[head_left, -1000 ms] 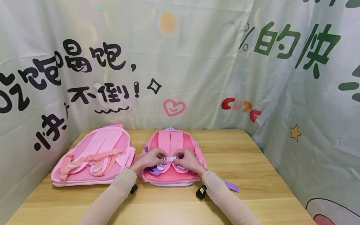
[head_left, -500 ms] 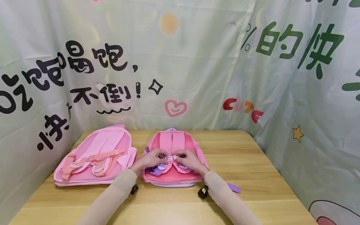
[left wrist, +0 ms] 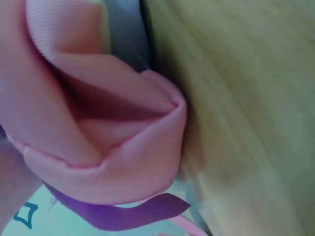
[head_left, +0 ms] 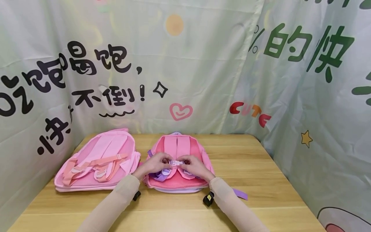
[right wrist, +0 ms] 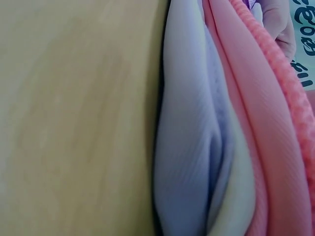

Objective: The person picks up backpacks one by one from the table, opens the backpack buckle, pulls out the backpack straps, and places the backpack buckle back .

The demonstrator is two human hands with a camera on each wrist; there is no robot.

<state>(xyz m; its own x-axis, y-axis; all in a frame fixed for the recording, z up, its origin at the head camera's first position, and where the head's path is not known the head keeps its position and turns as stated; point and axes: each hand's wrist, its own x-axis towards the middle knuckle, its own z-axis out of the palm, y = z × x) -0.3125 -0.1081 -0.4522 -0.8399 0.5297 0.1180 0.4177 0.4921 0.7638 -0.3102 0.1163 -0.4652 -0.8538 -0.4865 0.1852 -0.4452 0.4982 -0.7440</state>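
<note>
In the head view a pink backpack lies back side up on the table, its shoulder straps uppermost. Across the straps sits a white side-release buckle. Its left end is pinched by my left hand, its right end by my right hand, and its two halves meet in the middle. A purple webbing strap hangs below the left hand. The left wrist view shows a pink side pocket. Beside the table in the right wrist view is the bag's lavender side.
A second, lighter pink backpack with orange straps lies to the left, close to the first. A loose purple strap end rests on the wooden table beyond my right forearm. Printed cloth hangs behind and along both sides.
One second ago the buckle halves were together; half a second ago a small gap showed between them. Now they meet again. Both hands have kept their place.
</note>
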